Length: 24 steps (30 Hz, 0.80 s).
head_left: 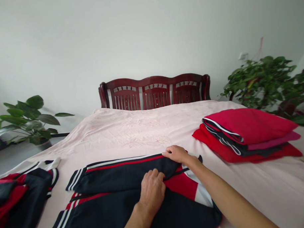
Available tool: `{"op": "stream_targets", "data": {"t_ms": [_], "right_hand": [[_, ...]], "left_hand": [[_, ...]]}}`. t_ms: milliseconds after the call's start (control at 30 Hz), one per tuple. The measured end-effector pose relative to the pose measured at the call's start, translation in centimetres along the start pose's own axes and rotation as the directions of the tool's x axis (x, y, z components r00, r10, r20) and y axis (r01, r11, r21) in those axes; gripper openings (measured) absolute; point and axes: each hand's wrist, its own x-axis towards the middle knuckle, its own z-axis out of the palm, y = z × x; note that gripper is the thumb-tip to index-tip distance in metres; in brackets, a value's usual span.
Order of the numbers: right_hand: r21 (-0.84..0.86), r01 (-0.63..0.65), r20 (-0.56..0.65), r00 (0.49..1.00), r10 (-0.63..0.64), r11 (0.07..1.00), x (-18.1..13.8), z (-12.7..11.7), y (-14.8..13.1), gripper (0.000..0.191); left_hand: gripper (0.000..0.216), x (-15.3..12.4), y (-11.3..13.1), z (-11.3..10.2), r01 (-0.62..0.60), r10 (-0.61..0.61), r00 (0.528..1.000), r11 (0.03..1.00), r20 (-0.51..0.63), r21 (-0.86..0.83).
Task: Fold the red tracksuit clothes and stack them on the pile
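A dark navy jacket (114, 181) with red and white stripes lies spread on the pink bedsheet (142, 131) in front of me. My left hand (152, 190) is closed, pinching a fold of the navy cloth near the jacket's middle. My right hand (177, 154) rests on the far edge of the folded sleeve, fingers curled down onto the striped hem. A red panel with white trim shows beneath my right forearm.
A stack of folded red and navy clothes (244, 134) sits on the bed at the right. A loose heap of similar garments (22, 195) lies at the left edge. A dark red wooden headboard (155, 92) stands behind, with potted plants (27, 121) on both sides.
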Motion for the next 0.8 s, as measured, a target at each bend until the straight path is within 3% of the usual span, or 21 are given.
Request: {"op": "stream_targets", "data": {"t_ms": [100, 267, 500, 600, 667, 733, 800], "right_hand": [[-0.046, -0.066, 0.034, 0.997, 0.068, 0.997, 0.5, 0.6, 0.0, 0.039], [-0.101, -0.062, -0.021, 0.998, 0.060, 0.993, 0.4, 1.5, -0.1, 0.027], [-0.194, -0.044, -0.119, 0.993, 0.021, 0.980, -0.9, 0.2, 0.3, 0.021], [-0.221, -0.034, -0.170, 0.985, -0.004, 0.975, -1.3, 0.2, -1.1, 0.027], [-0.213, 0.038, -0.195, 0.977, -0.080, 0.976, -1.9, 0.9, -2.4, 0.035], [-0.187, 0.108, -0.158, 0.978, -0.138, 0.976, -2.5, 2.1, -3.3, 0.047], [-0.164, 0.090, -0.076, 0.992, -0.103, 0.982, -3.2, 3.5, -3.6, 0.058]], "left_hand": [[0.024, -0.1, 0.0, 0.0, -0.012, 0.012, 1.000, 1.000, -0.003, -0.012], [0.024, -0.2, -0.1, 0.0, -0.043, 0.043, 0.999, 0.999, 0.017, -0.034], [0.016, 0.1, 0.0, -0.4, -0.021, 0.025, 0.999, 0.996, 0.041, -0.091], [0.015, 0.2, 0.1, -0.7, -0.015, 0.023, 0.997, 0.995, 0.070, -0.102], [0.016, 0.2, 0.2, -0.9, -0.018, 0.026, 0.996, 0.995, 0.087, -0.101], [0.019, 0.0, 0.3, -0.8, -0.016, 0.027, 0.995, 0.994, 0.097, -0.106], [0.021, -0.2, 0.3, -0.9, -0.008, 0.022, 0.994, 0.992, 0.104, -0.125]]}}
